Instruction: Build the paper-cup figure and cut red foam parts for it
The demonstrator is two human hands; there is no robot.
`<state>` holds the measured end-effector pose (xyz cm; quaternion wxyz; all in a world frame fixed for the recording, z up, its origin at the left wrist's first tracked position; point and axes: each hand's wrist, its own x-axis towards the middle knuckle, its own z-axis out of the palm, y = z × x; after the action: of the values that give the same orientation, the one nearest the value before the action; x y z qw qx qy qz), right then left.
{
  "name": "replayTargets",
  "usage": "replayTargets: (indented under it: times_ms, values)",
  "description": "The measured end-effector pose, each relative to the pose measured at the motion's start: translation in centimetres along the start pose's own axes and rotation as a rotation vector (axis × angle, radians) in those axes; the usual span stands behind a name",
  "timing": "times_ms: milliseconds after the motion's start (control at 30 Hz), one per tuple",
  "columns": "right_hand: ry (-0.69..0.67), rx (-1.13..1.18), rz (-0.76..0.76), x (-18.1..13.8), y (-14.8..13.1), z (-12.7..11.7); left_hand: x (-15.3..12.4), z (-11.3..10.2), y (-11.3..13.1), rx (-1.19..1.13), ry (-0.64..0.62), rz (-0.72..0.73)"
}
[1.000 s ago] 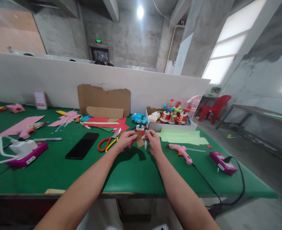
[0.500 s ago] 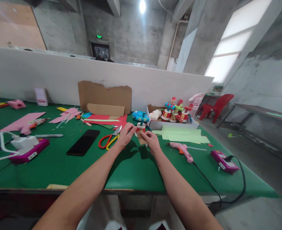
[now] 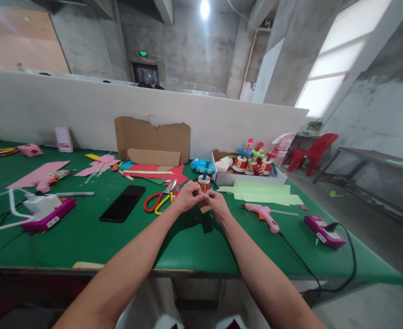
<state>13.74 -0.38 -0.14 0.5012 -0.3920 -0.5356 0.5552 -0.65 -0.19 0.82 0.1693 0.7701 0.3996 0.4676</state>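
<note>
My left hand point(image 3: 188, 198) and my right hand point(image 3: 217, 204) meet over the middle of the table, fingertips touching and closed in a pinch. Between them is a small piece of brown cardboard point(image 3: 204, 208), its top covered by my fingers. Just behind my hands stands a small figure made from a red and white paper cup point(image 3: 204, 183), with a blue head point(image 3: 206, 170) and dark coiled arms. Scissors point(image 3: 159, 199) with red and yellow handles lie left of my left hand. To the right of my right hand rests a pink glue gun point(image 3: 262, 216).
A white box point(image 3: 247, 178) of similar cup figures stands behind pale green paper strips point(image 3: 266, 192). A black phone point(image 3: 123, 204), a second pink glue gun point(image 3: 52, 179) and a purple power strip point(image 3: 52, 218) lie leftward. Another purple power strip point(image 3: 325, 233) trails a cable at right.
My left hand has moved right from beside the cup figure to meet my right hand at the cardboard piece. The cardboard has tilted. A person's hand at the far left edge has gone out of view.
</note>
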Motion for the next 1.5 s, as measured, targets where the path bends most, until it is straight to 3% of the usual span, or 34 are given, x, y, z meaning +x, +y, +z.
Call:
replayTargets:
  times_ms: [267,600,1500]
  values:
    - [-0.059,-0.048,-0.001,0.1,0.2,-0.4,-0.1,-0.4,-0.2,-0.136,-0.127,-0.056]
    - [0.001,-0.096,0.043,0.0,-0.3,-0.5,-0.2,-1.3,0.1,-0.138,-0.244,-0.098]
    - [-0.061,-0.263,-0.026,0.2,-0.3,-1.0,-0.5,-1.7,-0.5,-0.142,-0.246,-0.141]
